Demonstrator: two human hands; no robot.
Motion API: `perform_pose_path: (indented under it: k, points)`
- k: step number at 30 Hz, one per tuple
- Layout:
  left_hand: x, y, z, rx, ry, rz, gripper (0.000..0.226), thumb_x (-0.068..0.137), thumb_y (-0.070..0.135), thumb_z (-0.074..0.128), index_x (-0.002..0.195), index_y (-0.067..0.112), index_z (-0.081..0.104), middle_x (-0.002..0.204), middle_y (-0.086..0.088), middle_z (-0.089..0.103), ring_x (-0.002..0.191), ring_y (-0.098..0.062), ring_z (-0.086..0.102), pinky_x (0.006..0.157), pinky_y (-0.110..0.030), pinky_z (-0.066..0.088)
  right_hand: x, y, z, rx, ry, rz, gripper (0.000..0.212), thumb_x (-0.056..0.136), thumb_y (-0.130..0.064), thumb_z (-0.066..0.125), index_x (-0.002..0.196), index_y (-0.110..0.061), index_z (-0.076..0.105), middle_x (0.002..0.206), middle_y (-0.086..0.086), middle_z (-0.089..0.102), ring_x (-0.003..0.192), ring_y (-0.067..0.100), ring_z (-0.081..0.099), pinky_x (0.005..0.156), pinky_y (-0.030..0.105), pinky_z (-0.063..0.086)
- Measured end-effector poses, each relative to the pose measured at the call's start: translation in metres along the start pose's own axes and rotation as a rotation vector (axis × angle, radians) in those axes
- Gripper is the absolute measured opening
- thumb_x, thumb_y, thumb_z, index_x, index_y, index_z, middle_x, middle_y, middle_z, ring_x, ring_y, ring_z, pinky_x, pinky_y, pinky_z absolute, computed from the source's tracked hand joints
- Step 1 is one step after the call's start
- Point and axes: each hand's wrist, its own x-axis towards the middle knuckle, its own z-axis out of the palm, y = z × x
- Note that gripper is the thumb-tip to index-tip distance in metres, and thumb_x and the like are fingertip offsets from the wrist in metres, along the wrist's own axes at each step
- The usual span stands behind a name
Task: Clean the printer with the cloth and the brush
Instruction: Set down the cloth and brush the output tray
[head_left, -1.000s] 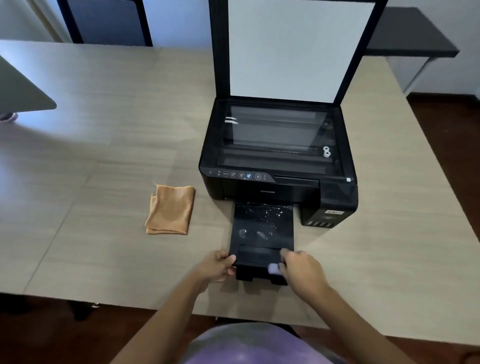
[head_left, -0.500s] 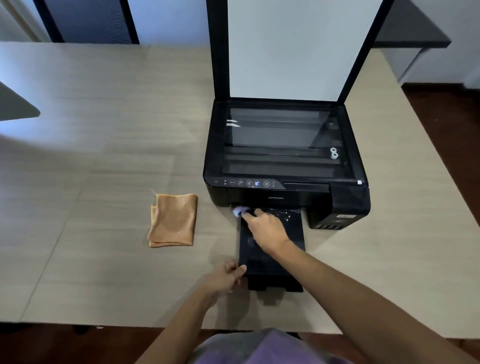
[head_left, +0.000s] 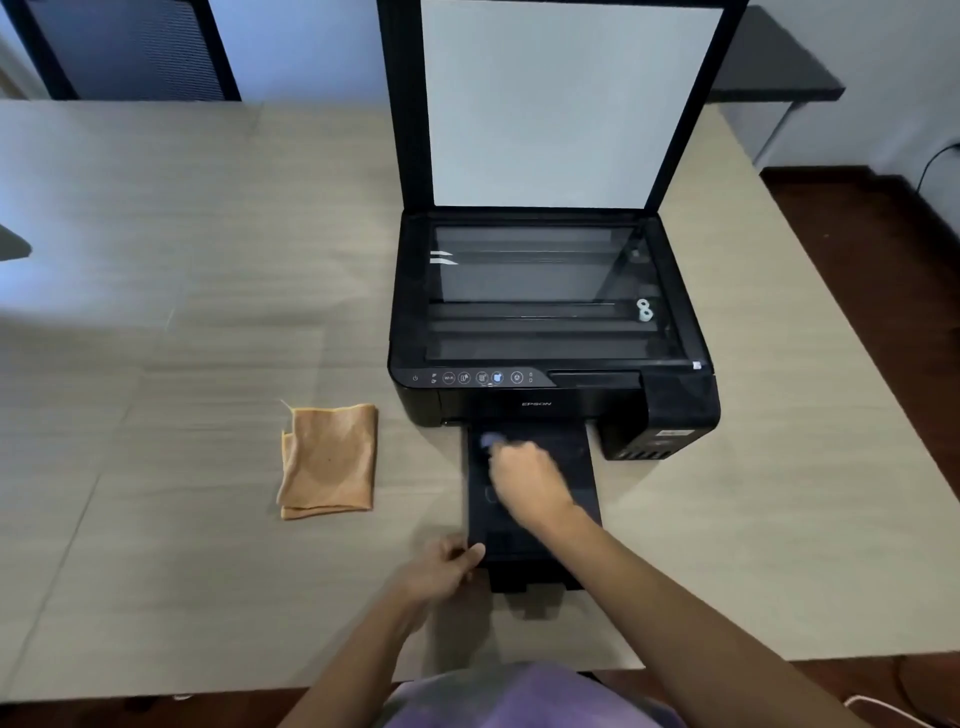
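Note:
A black printer (head_left: 550, 332) stands on the table with its scanner lid (head_left: 566, 98) raised and the glass bare. Its black output tray (head_left: 571, 457) is pulled out toward me. My right hand (head_left: 527, 480) is over the tray's far left part, closed on a small brush (head_left: 491, 440) whose pale bluish tip is blurred near the printer's front. My left hand (head_left: 444, 571) grips the tray's near left corner. A folded orange cloth (head_left: 330, 460) lies on the table to the left of the tray, apart from both hands.
The wooden table (head_left: 182, 312) stretches far to the left. Its right edge runs close to the printer, with dark floor (head_left: 883, 270) beyond. A dark shelf (head_left: 769, 73) sits at the back right. A grey object's corner (head_left: 13, 244) pokes in at the left edge.
My right hand went from the tray's near end up to the printer's front with the brush, then drew back slightly along the tray. My left hand stayed on the tray's corner.

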Motion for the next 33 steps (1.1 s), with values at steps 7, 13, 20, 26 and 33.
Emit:
perform_pose_path:
  k: [7, 13, 20, 26, 33]
  points:
    - [0.0, -0.004, 0.001, -0.053, -0.035, -0.028, 0.021, 0.097, 0.029, 0.052, 0.097, 0.014, 0.066, 0.076, 0.0, 0.061, 0.067, -0.008, 0.054, 0.055, -0.016, 0.041, -0.003, 0.061, -0.031, 0.144, 0.119, 0.463, 0.018, 0.09, -0.013, 0.052, 0.096, -0.002, 0.065, 0.099, 0.024, 0.067, 0.097, 0.041, 0.063, 0.075, 0.038, 0.049]
    - [0.002, -0.003, 0.001, 0.0, -0.014, 0.002, 0.023, 0.097, 0.027, 0.053, 0.095, 0.01, 0.068, 0.077, -0.005, 0.062, 0.072, -0.014, 0.054, 0.064, -0.023, 0.042, -0.031, 0.009, -0.003, 0.344, -0.084, 0.058, 0.023, 0.089, -0.024, 0.052, 0.094, -0.012, 0.071, 0.087, 0.016, 0.073, 0.088, 0.036, 0.064, 0.078, 0.039, 0.053]
    - [0.002, -0.006, 0.002, -0.012, 0.002, 0.013, 0.022, 0.097, 0.026, 0.052, 0.091, 0.007, 0.063, 0.069, -0.003, 0.057, 0.066, -0.013, 0.05, 0.056, -0.022, 0.038, -0.037, 0.027, -0.002, 0.312, 0.034, 0.199, 0.019, 0.09, -0.02, 0.053, 0.097, -0.015, 0.07, 0.095, 0.017, 0.072, 0.094, 0.038, 0.063, 0.077, 0.04, 0.05]
    - [-0.001, -0.009, 0.003, -0.09, -0.021, -0.006, 0.016, 0.095, 0.026, 0.055, 0.092, 0.019, 0.068, 0.064, 0.008, 0.06, 0.062, -0.007, 0.053, 0.057, -0.019, 0.042, -0.04, 0.054, 0.002, 0.258, 0.069, 0.239, 0.018, 0.088, -0.022, 0.054, 0.088, -0.01, 0.067, 0.091, 0.019, 0.071, 0.089, 0.039, 0.064, 0.072, 0.04, 0.048]
    - [-0.005, -0.005, 0.004, -0.077, 0.017, 0.001, 0.015, 0.094, 0.026, 0.058, 0.086, 0.014, 0.06, 0.065, 0.0, 0.057, 0.059, -0.012, 0.057, 0.044, -0.013, 0.038, 0.02, 0.012, -0.023, 0.121, 0.001, -0.002, 0.021, 0.091, -0.015, 0.051, 0.106, -0.012, 0.066, 0.098, 0.021, 0.069, 0.093, 0.042, 0.064, 0.075, 0.04, 0.051]
